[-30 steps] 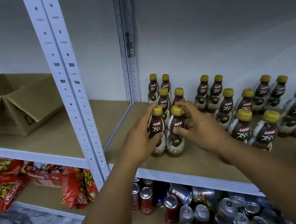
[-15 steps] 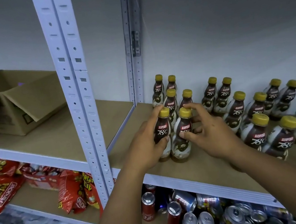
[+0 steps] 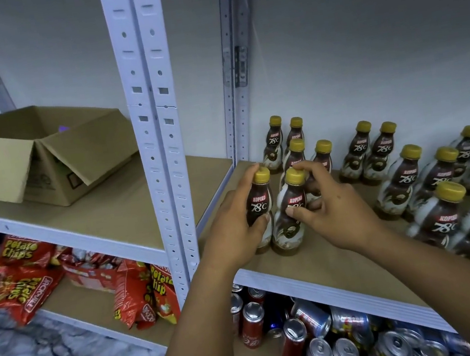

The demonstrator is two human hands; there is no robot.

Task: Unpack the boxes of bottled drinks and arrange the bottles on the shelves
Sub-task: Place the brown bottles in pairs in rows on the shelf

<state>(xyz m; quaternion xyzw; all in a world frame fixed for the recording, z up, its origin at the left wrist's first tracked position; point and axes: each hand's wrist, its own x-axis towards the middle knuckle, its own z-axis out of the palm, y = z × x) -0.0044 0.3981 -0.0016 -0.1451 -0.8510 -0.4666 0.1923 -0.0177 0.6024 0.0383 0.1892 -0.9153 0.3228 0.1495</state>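
Observation:
Two brown coffee bottles with yellow caps stand side by side near the front of the wooden shelf (image 3: 334, 269). My left hand (image 3: 235, 224) grips the left bottle (image 3: 260, 201), thumb across its label. My right hand (image 3: 331, 208) holds the right bottle (image 3: 292, 199) with thumb and curled fingers. Behind them stand two more pairs of the same bottles (image 3: 297, 149). Further pairs (image 3: 377, 149) run in rows to the right.
An open cardboard box (image 3: 40, 159) sits on the left shelf. White uprights (image 3: 155, 129) divide the two bays. Red chip bags (image 3: 21, 273) fill the lower left shelf, and drink cans (image 3: 314, 337) the lower right one. A marble floor lies below.
Both hands keep their hold on the same two bottles, which stay at the same spot on the shelf. The camera has moved in closer and shifted a little left.

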